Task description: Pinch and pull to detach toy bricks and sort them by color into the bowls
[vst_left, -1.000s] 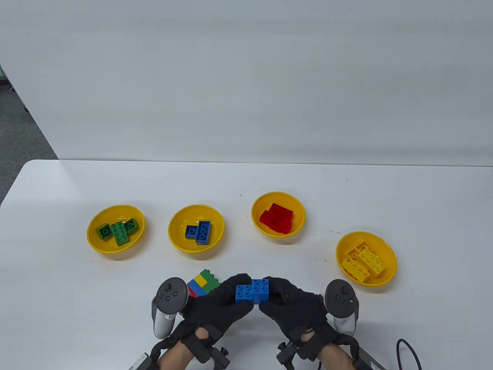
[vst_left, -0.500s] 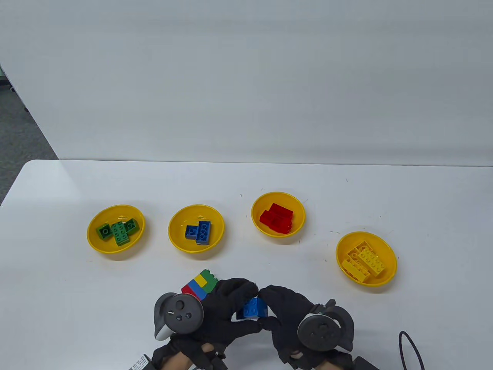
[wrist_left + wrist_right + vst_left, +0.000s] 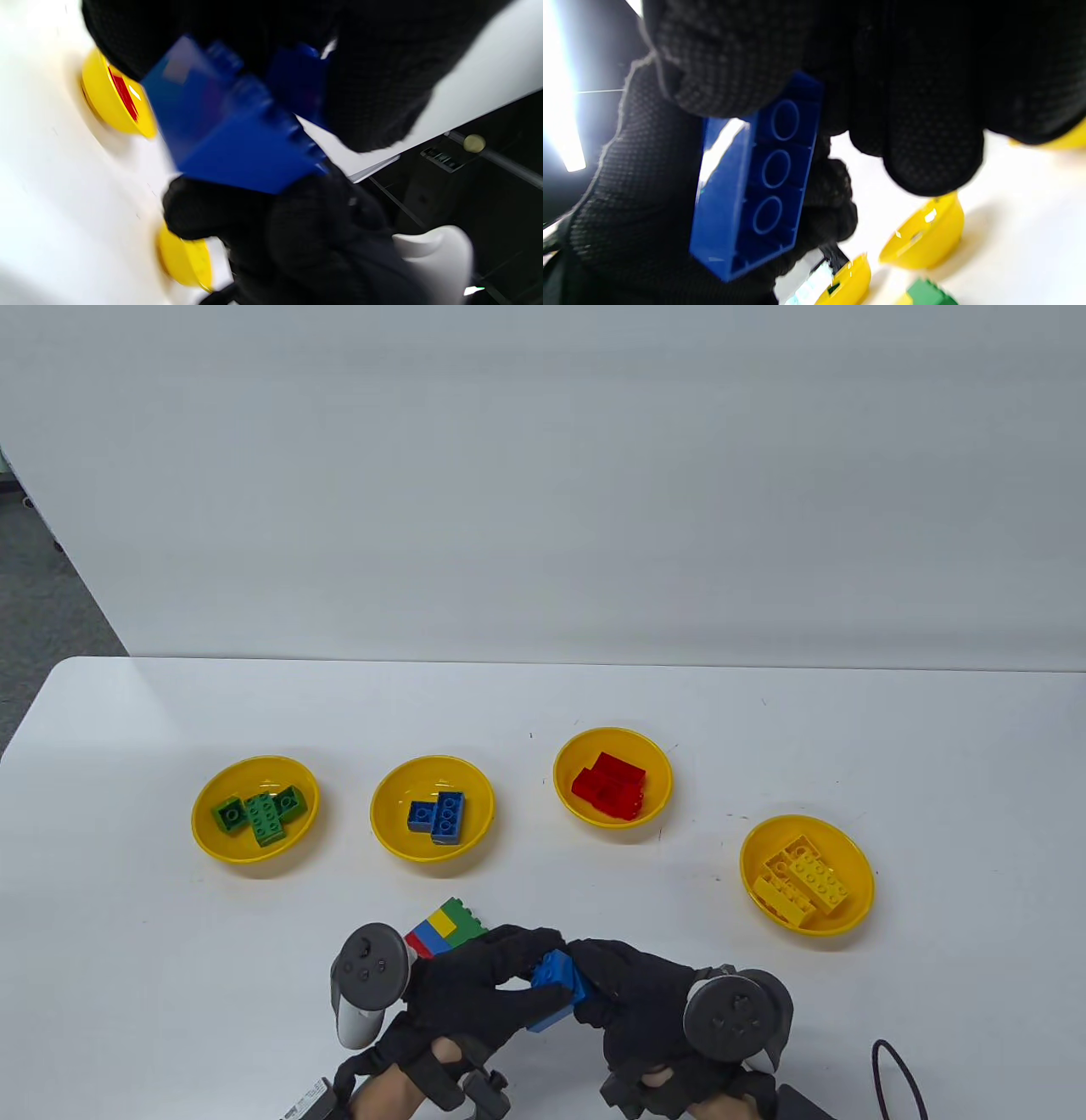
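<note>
Near the table's front edge, the left hand (image 3: 475,984) and right hand (image 3: 632,993) both pinch the joined blue plastic bricks (image 3: 556,988), fingers curled on opposite ends, apparently to pry them apart.

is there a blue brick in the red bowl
No, the bowl with red bricks holds only red bricks; the loose blue bricks lie in the bowl to its left.

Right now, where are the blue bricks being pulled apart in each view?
Table view: blue bricks bottom centre, gripped between left hand and right hand.
Left wrist view: centre, blurred, gloved fingers around them.
Right wrist view: left of centre, hollow underside showing.
Shared landmark: yellow bowl holding red bricks; which bowls appear in the right wrist view is unclear.
</note>
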Motion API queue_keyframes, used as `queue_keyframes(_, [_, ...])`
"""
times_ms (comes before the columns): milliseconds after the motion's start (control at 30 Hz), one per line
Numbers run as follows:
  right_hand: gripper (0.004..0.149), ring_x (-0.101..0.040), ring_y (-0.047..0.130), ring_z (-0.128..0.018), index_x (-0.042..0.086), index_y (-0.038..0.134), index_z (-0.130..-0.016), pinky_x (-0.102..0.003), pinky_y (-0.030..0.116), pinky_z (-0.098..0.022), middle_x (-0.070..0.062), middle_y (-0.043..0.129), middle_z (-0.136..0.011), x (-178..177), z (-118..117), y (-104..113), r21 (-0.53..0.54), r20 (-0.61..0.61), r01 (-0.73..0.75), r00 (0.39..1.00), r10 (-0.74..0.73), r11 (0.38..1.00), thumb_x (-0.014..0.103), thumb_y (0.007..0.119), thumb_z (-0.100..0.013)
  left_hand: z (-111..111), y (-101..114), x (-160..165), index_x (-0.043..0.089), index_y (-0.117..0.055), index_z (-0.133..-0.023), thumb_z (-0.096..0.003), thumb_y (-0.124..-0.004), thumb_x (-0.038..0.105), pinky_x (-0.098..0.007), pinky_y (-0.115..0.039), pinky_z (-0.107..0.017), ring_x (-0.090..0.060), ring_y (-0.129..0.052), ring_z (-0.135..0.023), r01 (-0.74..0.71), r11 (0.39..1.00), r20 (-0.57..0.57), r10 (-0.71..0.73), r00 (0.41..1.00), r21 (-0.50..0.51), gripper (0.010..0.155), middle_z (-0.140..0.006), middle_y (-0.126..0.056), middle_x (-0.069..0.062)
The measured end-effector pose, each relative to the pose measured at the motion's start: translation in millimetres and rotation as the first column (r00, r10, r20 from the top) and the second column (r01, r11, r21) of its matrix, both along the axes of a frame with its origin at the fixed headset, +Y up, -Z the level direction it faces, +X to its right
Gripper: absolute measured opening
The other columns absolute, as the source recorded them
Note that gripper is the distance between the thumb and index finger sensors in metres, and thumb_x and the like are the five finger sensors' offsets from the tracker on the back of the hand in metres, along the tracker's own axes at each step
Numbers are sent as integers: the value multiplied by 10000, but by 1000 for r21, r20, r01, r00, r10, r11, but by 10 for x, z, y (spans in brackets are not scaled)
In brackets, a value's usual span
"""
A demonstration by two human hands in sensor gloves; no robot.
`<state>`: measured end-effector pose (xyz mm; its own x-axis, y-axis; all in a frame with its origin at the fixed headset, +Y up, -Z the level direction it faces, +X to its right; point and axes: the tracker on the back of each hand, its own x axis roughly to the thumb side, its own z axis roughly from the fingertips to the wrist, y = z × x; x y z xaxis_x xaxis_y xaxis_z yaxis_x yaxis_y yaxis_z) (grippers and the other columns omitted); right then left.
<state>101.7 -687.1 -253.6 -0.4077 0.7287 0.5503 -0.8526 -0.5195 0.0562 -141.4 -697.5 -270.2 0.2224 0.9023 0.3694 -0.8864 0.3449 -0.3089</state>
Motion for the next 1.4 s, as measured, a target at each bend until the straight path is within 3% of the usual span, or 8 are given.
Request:
queue_keyframes(233, [602, -449, 1036, -489, -13, 896, -779, -647, 843, -365, -285, 932, -761, 188, -102, 10, -27, 82, -106, 991, 108, 994, 365, 879, -311, -69, 449, -411, 169, -727, -1022, -450, -969, 427, -642, -721, -631, -443, -860, -825, 187, 971, -276, -142, 951, 146, 673, -969, -804, -196])
queue_keyframes(400, [609, -470, 1015, -521, -15, 876, -803, -661, 821, -383, -297, 906, -789, 480, -185, -58, -107, 149, -78, 984, 93, 991, 376, 866, -335, -564, 701, -697, 181, -621, -1077, -488, -938, 316, -652, -692, -660, -470, -807, -904, 526, 850, -427, -480, 766, -12, 682, -1057, -727, -204])
queue_keyframes(600, [609, -479, 1011, -520, -23, 878, -800, -667, 815, -384, -304, 904, -787, 594, -221, -64, -121, 174, -58, 982, 78, 991, 378, 858, -342, -1316, 428, -754, 203, -663, -1061, -465, -966, 357, -643, -695, -663, -453, -823, -909, 771, 565, -375, -810, 450, -294, 686, -1037, -777, -169])
queue_keyframes(733, [610, -478, 1013, -519, -22, 881, -799, -667, 815, -385, -304, 907, -785, 571, -185, -29, -83, 167, -97, 980, 110, 992, 382, 856, -342, -1541, 158, -799, 210, -663, -1059, -458, -968, 380, -638, -696, -666, -442, -832, -907, 784, 492, -358, -859, 367, -378, 695, -1028, -790, -157])
queue_keyframes(900, [610, -477, 1014, -517, -22, 881, -798, -665, 817, -384, -303, 908, -784, 537, -175, -24, -65, 157, -130, 978, 138, 989, 383, 854, -344, -1546, 184, -939, 199, -567, -1098, -478, -863, 537, -636, -669, -680, -468, -762, -943, 707, 549, -401, -829, 391, -445, 766, -1079, -693, -192])
queue_keyframes(1133, [609, -469, 1018, -517, -18, 878, -801, -658, 822, -384, -298, 908, -785, 517, -174, -27, -76, 155, -91, 983, 102, 993, 387, 850, -346, -1078, 698, -732, 206, -656, -1060, -483, -839, 534, -623, -708, -653, -471, -799, -913, 653, 735, -488, -644, 589, -181, 688, -1058, -730, -198])
queue_keyframes(1267, [609, -469, 1013, -525, -17, 866, -810, -658, 820, -386, -299, 898, -794, 482, -164, -32, -84, 143, -3, 990, 15, 996, 380, 848, -349, -688, 852, -414, 206, -706, -1038, -481, -841, 535, -613, -748, -624, -463, -854, -874, 549, 836, -362, -508, 782, 13, 661, -1027, -787, -191])
queue_keyframes(1400, [610, -469, 1000, -549, -16, 839, -831, -662, 811, -400, -300, 874, -816, 422, -135, -7, -66, 94, 83, 993, -76, 994, 367, 842, -355, -292, 646, -60, 207, -670, -1060, -456, -861, 587, -545, -816, -542, -421, -902, -786, 404, 909, -122, -392, 912, 98, 739, -1021, -776, -201])
